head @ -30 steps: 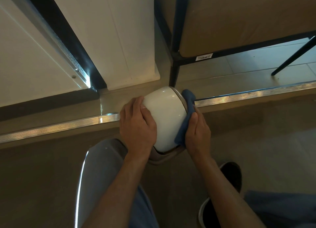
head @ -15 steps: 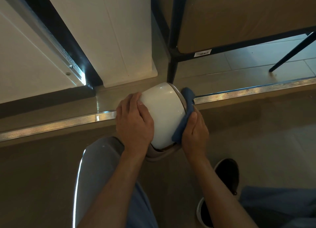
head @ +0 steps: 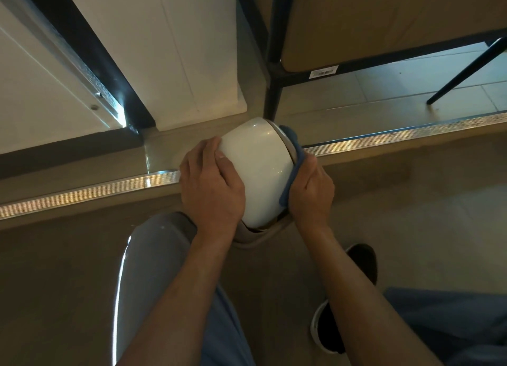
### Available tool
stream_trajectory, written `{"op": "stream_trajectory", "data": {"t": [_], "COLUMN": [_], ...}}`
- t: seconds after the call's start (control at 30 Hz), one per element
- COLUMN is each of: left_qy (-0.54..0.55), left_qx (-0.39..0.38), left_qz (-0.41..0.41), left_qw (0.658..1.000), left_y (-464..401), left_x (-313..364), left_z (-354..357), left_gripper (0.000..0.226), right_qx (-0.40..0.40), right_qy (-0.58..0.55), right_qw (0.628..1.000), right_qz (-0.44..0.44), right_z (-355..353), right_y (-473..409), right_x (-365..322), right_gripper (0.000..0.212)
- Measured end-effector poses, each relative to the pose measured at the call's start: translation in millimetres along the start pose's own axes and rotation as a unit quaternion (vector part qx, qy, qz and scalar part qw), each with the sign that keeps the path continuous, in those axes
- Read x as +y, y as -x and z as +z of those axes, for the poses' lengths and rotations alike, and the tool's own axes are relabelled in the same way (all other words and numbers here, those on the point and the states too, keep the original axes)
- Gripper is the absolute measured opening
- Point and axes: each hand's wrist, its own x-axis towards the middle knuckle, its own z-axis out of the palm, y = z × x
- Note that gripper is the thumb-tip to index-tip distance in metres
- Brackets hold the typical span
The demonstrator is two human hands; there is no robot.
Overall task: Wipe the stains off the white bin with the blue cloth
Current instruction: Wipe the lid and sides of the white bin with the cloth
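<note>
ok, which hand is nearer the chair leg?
Right. The right hand, pressing the cloth to the bin, sits just below the chair leg; the left hand is across the bin.

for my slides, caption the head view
Left hand steadies the white bin while the right hand presses the blue cloth against it.

Bin (head: 258, 170): glossy white, smooth, looks plastic. Cloth (head: 292, 170): blue, soft matt fabric. Threshold strip (head: 397, 139): ribbed shiny metal. Floor (head: 411, 201): matt beige. Chair frame (head: 273, 63): black matt metal.
</note>
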Motion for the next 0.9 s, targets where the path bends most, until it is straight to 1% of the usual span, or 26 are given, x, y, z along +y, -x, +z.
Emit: {"op": "stream_trajectory", "data": {"t": [0.13, 0.23, 0.4, 0.53, 0.67, 0.8, 0.9], "left_qy": [0.000, 0.000, 0.000, 0.000, 0.001, 0.007, 0.007], "left_qx": [-0.001, -0.002, -0.002, 0.010, 0.015, 0.010, 0.000], "left_qz": [-0.002, 0.001, 0.005, 0.003, -0.002, -0.004, -0.001], "left_qw": [1.000, 1.000, 1.000, 1.000, 1.000, 1.000, 1.000], "left_y": [-1, -1, -1, -2, -2, -1, -1], "left_x": [-1, 0, -2, -2, -2, -4, -2], "left_z": [-1, -2, -1, 0, 1, -1, -1], "left_gripper": [0.045, 0.045, 0.043, 0.041, 0.041, 0.041, 0.043], "right_qx": [0.020, -0.006, -0.065, -0.059, -0.070, -0.050, -0.047], "right_qy": [-0.016, 0.002, 0.053, 0.126, 0.200, 0.201, 0.174], "right_qw": [0.999, 1.000, 0.992, 0.980, 0.953, 0.942, 0.936], "right_qz": [0.041, 0.026, -0.090, -0.145, -0.216, -0.266, -0.301], "right_z": [-1, -3, 3, 17, 31, 30, 23], "right_y": [12, 1, -34, -48, -48, -26, 10], "right_x": [8, -1, -47, -74, -85, -79, -61], "right_gripper": [0.054, 0.056, 0.044, 0.046, 0.044, 0.044, 0.050]}}
